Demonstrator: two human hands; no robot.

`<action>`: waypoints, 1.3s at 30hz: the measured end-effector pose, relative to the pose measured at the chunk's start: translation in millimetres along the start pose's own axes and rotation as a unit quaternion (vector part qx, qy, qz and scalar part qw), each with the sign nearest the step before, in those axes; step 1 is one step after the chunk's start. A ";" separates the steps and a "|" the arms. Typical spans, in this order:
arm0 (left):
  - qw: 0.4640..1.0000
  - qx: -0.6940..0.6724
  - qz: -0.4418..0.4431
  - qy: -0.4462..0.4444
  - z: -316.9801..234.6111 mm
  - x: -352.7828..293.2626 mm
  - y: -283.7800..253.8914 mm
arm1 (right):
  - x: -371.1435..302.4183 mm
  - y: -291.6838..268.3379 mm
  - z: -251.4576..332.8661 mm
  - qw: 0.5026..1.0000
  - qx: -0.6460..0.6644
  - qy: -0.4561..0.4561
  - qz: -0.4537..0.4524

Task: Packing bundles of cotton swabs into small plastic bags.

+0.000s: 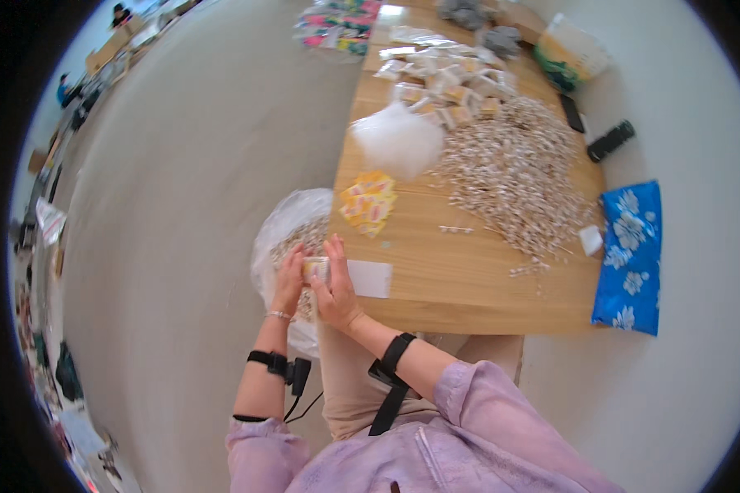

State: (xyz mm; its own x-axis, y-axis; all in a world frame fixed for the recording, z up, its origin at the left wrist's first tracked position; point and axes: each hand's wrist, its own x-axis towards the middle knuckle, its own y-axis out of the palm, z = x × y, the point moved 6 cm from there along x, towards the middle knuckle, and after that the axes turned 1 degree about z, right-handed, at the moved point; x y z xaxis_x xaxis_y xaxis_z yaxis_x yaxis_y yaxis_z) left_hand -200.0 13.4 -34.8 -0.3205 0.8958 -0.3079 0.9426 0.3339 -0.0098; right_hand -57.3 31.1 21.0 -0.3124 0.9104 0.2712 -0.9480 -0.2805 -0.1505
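Between my left hand and my right hand is a small packet, white with a yellow and pink label. My fingers are closed on its two sides, just off the table's near left corner. A white rectangular piece, like a box or card, lies on the table beside my right hand. Below and behind my hands, a clear plastic bag holds many small sticks that look like cotton swabs. Farther up the table are fanned yellow cards and a stack of clear plastic sleeves.
A broad pile of cotton swabs covers the wooden table's middle. Filled packets are heaped behind it. Along the wall side lie a blue floral cushion-like pack, a black cylinder and a dark phone-like slab.
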 end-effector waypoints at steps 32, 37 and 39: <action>0.878 0.320 -0.023 0.354 -58.3 -49.5 252.6 | 50.6 -260.3 -54.2 0.864 -0.503 0.010 0.012; 0.881 0.295 -0.051 0.365 -68.1 -44.7 240.2 | 47.0 -295.8 -60.7 0.845 -0.528 0.086 -0.015; 0.883 0.281 -0.064 0.372 -80.7 -28.6 233.6 | 37.2 -291.4 -38.9 0.839 -0.538 0.074 -0.035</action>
State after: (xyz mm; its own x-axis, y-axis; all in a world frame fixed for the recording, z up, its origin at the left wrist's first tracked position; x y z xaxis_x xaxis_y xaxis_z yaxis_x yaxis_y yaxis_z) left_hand 21.8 89.4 48.5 -0.2043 0.8758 0.4372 0.7254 0.4354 -0.5332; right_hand 209.7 158.6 37.9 -0.1718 0.9633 0.2063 -0.3347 0.1399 -0.9319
